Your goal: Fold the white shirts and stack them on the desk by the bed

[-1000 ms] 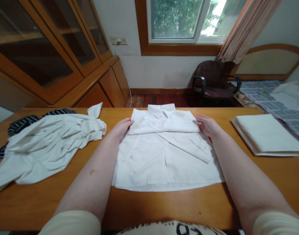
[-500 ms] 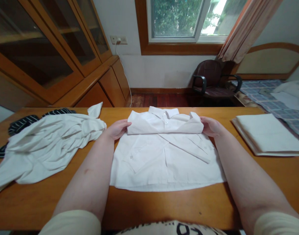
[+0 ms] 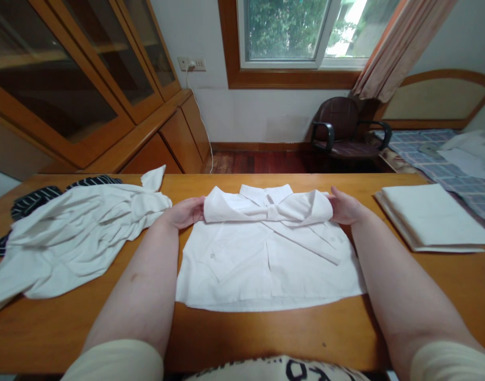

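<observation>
A white button-up shirt [image 3: 242,270] lies on the wooden table [image 3: 274,338], its hem toward me. Its collar end is folded over the lower part, with the collar and a button facing up. A sleeve end slants across the right half of the lower part. At the fold's left edge, my left hand [image 3: 187,211] is closed on the cloth. On the opposite edge, my right hand [image 3: 343,205] grips the shirt; its fingertips are partly hidden behind the fabric.
Left on the table lies a crumpled white garment [image 3: 87,227] over black striped cloth [image 3: 38,201]. A stack of folded white cloth [image 3: 437,217] is at the right. Beyond the table are a glass-door cabinet [image 3: 123,111], an armchair [image 3: 340,127] and a bed [image 3: 433,164].
The folded upper part of the shirt has come down slightly toward me, its collar lower and its sides curling more. Both hands stayed at its edges and moved slightly outward.
</observation>
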Motion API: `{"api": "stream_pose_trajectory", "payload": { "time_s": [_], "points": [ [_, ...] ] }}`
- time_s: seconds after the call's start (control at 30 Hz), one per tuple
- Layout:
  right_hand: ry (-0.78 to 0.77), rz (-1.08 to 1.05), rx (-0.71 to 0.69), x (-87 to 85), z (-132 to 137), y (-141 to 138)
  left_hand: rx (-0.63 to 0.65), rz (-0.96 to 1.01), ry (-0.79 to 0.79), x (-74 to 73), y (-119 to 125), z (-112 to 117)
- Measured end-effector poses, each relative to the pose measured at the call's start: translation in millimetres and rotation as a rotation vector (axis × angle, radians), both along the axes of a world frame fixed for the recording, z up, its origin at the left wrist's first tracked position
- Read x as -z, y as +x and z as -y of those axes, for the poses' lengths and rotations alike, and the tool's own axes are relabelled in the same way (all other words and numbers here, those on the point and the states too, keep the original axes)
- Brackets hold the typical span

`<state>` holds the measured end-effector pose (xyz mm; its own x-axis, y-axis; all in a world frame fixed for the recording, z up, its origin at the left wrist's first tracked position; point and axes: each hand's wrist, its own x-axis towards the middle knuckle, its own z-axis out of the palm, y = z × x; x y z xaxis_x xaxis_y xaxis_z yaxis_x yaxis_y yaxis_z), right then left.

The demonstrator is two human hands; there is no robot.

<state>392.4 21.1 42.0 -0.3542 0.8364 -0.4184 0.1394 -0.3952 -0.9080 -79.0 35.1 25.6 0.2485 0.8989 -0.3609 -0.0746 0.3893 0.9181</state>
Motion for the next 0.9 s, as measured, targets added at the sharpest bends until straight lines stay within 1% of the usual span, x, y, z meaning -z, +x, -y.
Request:
{"api": "stream_pose_trajectory", "payload": {
  "time_s": [0.07,0.17,0.27,0.33,0.4,0.5,0.57,0.67,0.77,0.83,0.9],
  "points": [
    [-0.024,0.047,-0.044,-1.5,0.7,-2.8,-0.004,-0.021,-0.039,-0.4,1.6,0.5],
    [-0.073,0.14,-0.11,-0.5,0.2,-4.7,0.026,-0.077,-0.149,-2.5,5.9,0.6],
    [-0.136,0.141,-0.128,1.1,-0.4,-6.1,0.015,-0.13,-0.183,-3.0,12.6,-0.3],
    [-0.154,0.127,-0.1,1.1,-0.3,-7.7,0.011,-0.141,-0.154,-1.7,16.0,-1.2],
    [-0.14,0.095,-0.064,0.8,0.0,-9.4,0.024,-0.138,-0.121,0.5,17.1,-2.5],
    [-0.077,0.015,-0.02,2.0,-0.7,-10.9,0.015,-0.128,-0.062,3.3,16.1,-4.1],
    [-0.016,-0.013,0.03,4.4,-2.2,-11.6,0.019,-0.117,-0.023,2.7,16.3,-3.7],
    [0.056,0.022,0.101,7.4,-3.9,-13.0,0.103,-0.105,-0.001,-3.9,20.2,0.7],
    [0.056,0.04,0.096,4.9,-3.2,-15.1,0.178,-0.135,0.021,-14.9,26.8,6.6],
    [0.037,0.009,0.075,0.6,-2.4,-16.8,0.194,-0.203,0.083,-22.0,31.2,8.9],
    [0.048,0.052,0.043,-4.0,-3.3,-18.9,0.233,-0.32,0.159,-27.2,35.3,8.6]
  ]
}}
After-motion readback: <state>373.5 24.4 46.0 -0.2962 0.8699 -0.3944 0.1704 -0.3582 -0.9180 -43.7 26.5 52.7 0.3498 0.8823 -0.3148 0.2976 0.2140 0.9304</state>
